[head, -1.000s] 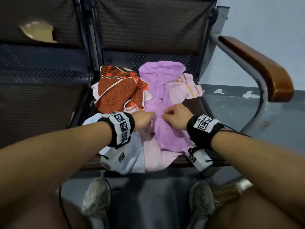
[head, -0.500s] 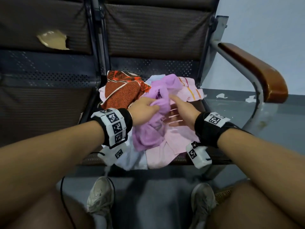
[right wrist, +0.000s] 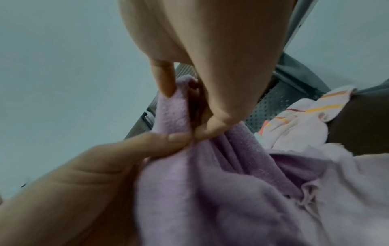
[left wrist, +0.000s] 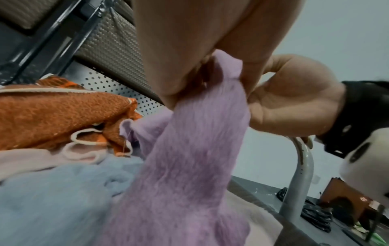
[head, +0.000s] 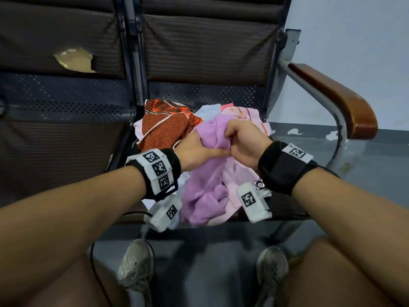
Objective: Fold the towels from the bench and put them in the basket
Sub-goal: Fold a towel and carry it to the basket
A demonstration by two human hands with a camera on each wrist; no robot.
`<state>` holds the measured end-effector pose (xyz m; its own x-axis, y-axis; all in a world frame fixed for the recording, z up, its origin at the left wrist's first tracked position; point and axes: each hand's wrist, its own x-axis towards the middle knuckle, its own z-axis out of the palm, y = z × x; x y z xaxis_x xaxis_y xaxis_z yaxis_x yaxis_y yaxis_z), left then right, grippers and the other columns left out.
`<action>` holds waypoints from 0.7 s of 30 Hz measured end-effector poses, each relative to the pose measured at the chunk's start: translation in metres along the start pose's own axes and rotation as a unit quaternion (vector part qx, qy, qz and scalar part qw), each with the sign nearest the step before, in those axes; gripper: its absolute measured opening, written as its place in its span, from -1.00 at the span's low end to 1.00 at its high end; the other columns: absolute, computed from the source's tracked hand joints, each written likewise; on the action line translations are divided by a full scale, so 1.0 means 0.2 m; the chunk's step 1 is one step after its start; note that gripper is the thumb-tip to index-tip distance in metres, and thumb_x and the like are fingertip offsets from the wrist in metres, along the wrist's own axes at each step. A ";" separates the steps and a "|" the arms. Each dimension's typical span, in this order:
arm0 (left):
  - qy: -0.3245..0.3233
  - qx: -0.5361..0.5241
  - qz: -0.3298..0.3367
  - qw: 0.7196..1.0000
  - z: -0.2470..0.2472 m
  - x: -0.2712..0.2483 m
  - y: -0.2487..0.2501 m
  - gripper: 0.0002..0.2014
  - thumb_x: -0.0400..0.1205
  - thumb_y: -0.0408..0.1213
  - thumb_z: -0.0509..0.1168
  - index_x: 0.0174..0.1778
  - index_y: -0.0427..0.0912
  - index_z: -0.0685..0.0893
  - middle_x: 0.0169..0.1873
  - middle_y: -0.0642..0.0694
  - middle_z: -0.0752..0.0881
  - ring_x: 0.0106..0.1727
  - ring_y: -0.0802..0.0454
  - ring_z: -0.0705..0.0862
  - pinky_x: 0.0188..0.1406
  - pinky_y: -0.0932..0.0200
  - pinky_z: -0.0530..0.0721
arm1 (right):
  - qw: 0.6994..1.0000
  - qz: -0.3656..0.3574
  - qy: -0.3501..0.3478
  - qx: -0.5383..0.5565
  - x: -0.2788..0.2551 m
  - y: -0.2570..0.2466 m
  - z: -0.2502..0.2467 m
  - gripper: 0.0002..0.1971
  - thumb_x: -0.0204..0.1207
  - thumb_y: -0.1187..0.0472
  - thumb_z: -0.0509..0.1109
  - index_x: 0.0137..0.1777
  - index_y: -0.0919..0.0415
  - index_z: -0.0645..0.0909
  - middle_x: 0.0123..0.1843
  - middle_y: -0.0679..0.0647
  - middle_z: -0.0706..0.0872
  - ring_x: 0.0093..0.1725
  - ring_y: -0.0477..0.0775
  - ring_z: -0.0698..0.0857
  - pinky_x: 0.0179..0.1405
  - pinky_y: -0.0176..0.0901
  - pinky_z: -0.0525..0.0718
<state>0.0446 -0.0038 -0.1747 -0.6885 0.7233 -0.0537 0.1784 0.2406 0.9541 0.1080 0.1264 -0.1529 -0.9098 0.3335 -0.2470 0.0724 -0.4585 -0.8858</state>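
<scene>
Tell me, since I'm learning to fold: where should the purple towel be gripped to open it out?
Probably along its top hem: both hands, left hand and right hand, pinch the purple towel bunched there. Sliding apart from above to two corners lets it hang flat.

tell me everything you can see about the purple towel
The purple towel is a lilac, fuzzy terry-like cloth, bunched and unfolded. Both hands gather its upper part: the left hand and right hand pinch it close together, and the rest hangs in loose folds toward the front edge of the bench seat. It lies over a pale pink towel, beside an orange-brown towel and a light blue towel.
</scene>
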 end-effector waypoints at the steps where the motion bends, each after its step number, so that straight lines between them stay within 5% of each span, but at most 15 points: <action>1: 0.013 -0.005 0.003 1.000 0.00 0.01 0.00 -0.40 0.32 -0.24 0.64 0.29 -0.25 0.69 0.17 -0.20 0.79 0.26 -0.17 0.74 0.31 -0.17 0.69 | 1.000 -0.006 0.011 -0.015 0.00 0.00 -0.01 -0.66 0.40 0.49 0.04 0.05 0.46 0.59 -0.09 0.32 0.63 -0.03 0.20 0.69 -0.20 -0.13 0.78; 6: 0.014 0.023 0.088 0.996 0.02 0.03 0.06 -0.66 0.45 -0.41 0.53 0.13 -0.18 0.70 0.04 -0.13 0.81 0.04 -0.01 0.76 0.18 -0.03 0.73 | 0.994 0.004 0.079 -0.069 0.03 -0.02 -0.13 -0.54 0.54 -0.04 0.47 0.28 0.30 0.71 0.03 0.22 0.82 -0.02 0.12 0.80 0.07 0.05 0.79; 9: -0.038 0.088 0.085 0.992 0.04 0.03 0.07 -0.84 0.51 -0.25 0.56 -0.11 -0.17 0.73 -0.17 -0.16 0.78 -0.18 0.08 0.63 -0.03 0.01 0.67 | 0.982 0.011 0.118 -0.145 0.04 0.02 -0.16 -0.77 0.60 0.24 0.42 0.18 0.32 0.74 -0.02 0.21 0.82 -0.08 0.14 0.78 -0.23 -0.10 0.79; 12: -0.080 0.240 0.002 0.968 0.04 0.06 0.03 -0.53 0.53 0.10 0.49 -0.45 -0.15 0.50 -0.48 -0.06 0.52 -0.42 0.06 0.45 -0.38 0.08 0.42 | 0.966 -0.005 0.159 -0.204 0.04 0.01 -0.18 -0.81 0.59 0.48 0.24 -0.09 0.29 0.67 -0.18 0.22 0.70 -0.24 0.13 0.66 -0.35 -0.16 0.67; 14: -0.085 0.336 -0.028 0.937 0.03 0.08 0.01 -0.48 0.48 0.20 0.49 -0.47 -0.15 0.48 -0.51 -0.02 0.45 -0.46 0.03 0.42 -0.47 0.13 0.32 | 0.971 -0.031 0.183 -0.151 0.05 -0.04 -0.20 -0.77 0.55 0.53 0.19 -0.12 0.25 0.59 -0.20 0.21 0.66 -0.24 0.12 0.65 -0.36 -0.18 0.68; 17: -0.059 0.376 -0.044 0.924 -0.01 0.12 -0.02 -0.58 0.50 0.08 0.45 -0.40 -0.19 0.56 -0.47 -0.06 0.52 -0.39 -0.06 0.50 -0.51 0.14 0.33 | 0.981 -0.056 0.179 -0.054 0.05 -0.11 -0.22 -0.78 0.52 0.53 0.19 -0.07 0.26 0.60 -0.07 0.24 0.71 -0.06 0.15 0.71 -0.18 -0.09 0.77; 21: 0.088 0.204 -0.016 0.975 -0.08 0.18 -0.03 -0.83 0.51 -0.12 0.39 -0.23 -0.16 0.74 -0.33 -0.05 0.73 -0.19 -0.18 0.71 -0.31 0.13 0.58 | 0.980 -0.076 0.179 -0.046 0.06 -0.18 -0.25 -0.82 0.58 0.35 0.32 0.11 0.29 0.70 0.04 0.27 0.77 -0.03 0.13 0.75 -0.19 -0.15 0.78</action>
<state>0.0068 0.0113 -0.1767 -0.8022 0.5971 0.0051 0.3954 0.5248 0.7538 0.1150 0.1884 -0.1428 -0.7129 0.6670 -0.2166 -0.0011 -0.3100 -0.9507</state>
